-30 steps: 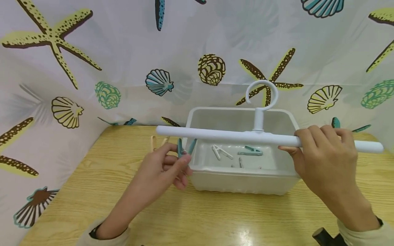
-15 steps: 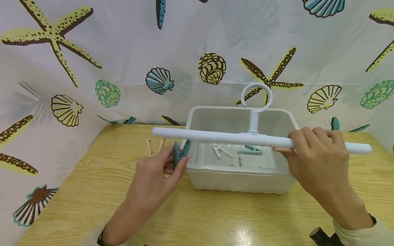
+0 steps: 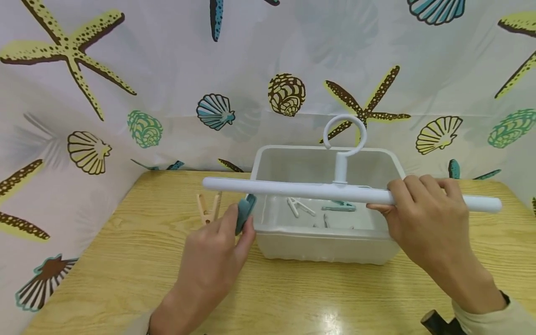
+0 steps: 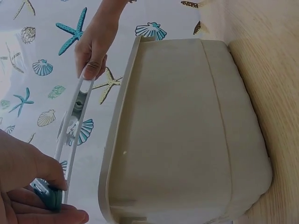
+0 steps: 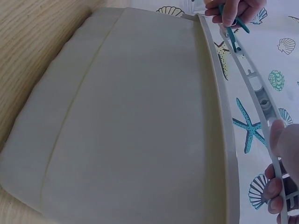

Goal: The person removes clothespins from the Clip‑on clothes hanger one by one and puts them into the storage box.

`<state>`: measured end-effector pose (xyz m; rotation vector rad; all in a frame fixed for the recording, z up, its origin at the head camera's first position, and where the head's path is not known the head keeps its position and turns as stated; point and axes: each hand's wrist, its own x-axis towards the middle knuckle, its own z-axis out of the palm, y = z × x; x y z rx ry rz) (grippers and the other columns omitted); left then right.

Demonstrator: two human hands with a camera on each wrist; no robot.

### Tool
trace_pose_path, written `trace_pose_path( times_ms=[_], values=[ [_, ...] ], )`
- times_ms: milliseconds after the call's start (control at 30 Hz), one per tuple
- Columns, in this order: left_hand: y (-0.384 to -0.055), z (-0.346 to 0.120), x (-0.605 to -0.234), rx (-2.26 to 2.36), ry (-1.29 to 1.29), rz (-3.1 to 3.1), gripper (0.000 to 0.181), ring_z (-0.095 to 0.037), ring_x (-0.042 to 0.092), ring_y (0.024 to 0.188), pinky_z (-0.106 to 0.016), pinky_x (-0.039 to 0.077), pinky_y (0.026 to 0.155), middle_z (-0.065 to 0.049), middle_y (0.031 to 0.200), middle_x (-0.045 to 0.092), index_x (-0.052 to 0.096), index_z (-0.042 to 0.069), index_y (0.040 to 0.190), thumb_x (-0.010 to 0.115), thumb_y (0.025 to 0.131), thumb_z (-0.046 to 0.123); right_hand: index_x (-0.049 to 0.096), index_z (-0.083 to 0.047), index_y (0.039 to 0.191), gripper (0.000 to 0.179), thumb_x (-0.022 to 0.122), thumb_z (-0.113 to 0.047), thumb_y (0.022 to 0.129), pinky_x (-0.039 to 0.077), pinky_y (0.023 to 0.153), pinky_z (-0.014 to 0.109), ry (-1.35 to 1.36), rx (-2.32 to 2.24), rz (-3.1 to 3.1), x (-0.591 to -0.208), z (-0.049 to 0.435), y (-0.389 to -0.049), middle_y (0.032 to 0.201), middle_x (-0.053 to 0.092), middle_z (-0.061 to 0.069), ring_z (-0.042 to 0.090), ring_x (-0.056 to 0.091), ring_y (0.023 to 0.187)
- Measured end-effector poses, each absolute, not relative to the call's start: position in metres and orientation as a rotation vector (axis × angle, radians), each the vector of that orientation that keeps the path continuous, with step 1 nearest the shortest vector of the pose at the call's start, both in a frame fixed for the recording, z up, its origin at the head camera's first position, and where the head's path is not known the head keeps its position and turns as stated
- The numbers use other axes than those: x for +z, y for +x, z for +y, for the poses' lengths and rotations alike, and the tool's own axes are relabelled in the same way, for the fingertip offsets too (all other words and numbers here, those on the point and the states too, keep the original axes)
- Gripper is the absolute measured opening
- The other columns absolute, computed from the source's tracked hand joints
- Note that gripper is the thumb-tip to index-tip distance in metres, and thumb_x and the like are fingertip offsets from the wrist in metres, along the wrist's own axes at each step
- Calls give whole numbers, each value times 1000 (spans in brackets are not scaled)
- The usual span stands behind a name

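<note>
White hanger (image 3: 301, 188) hung in the air over the front of one pale bin (image 3: 322, 246), its long bar running left to right with the left end slightly higher in the head view, its hook (image 3: 363, 133) pointing up. The person's right grip (image 3: 431, 218) was clamped round the bar; the left grip (image 3: 211, 251) was clamped on one teal clip (image 3: 242, 215) near its left end. One cream clip (image 3: 208, 214) showed just beyond that grip. One white clip (image 3: 294, 208) and one green clip (image 3: 338, 209) lay inside the bin, which stood on the worktop (image 3: 326, 298).
</note>
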<state>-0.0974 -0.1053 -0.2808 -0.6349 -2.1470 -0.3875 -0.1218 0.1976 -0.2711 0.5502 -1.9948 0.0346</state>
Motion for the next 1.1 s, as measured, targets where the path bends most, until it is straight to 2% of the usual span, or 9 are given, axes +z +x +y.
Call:
trace_pose_path(
  times_ms=[167, 400, 600, 1100],
  values=[
    [-99, -105, -285, -351, -612, -2123, 22, -16, 52, 40, -26, 38, 33, -10, 58, 60, 59, -9, 90, 73, 76, -2, 51, 2, 74, 57, 39, -47, 101, 42, 60, 51, 563, 19, -2005, -272, 195, -121, 66, 56, 18, 38, 56, 62],
    [-101, -110, -288, -320, -576, -2116, 28, -26, 67, 59, -35, 51, 44, -19, 78, 70, 61, -11, 97, 76, 74, -5, 51, 1, 74, 59, 36, -49, 102, 42, 58, 48, 564, 27, -2036, -276, 191, -121, 63, 55, 15, 36, 56, 61],
    [-99, -112, -286, -381, -572, -2155, 28, -23, 66, 55, -32, 50, 42, -17, 72, 69, 64, -10, 98, 78, 75, -2, 52, 2, 74, 59, 38, -49, 101, 41, 59, 49, 565, 66, -1974, -276, 189, -122, 64, 54, 17, 38, 56, 61],
    [-84, -119, -279, -393, -612, -2202, 25, -21, 66, 54, -30, 51, 43, -14, 74, 70, 66, -8, 94, 79, 74, 0, 54, 3, 75, 58, 40, -48, 101, 42, 61, 51, 559, 70, -1985, -275, 197, -124, 66, 56, 18, 39, 56, 62]
  ],
)
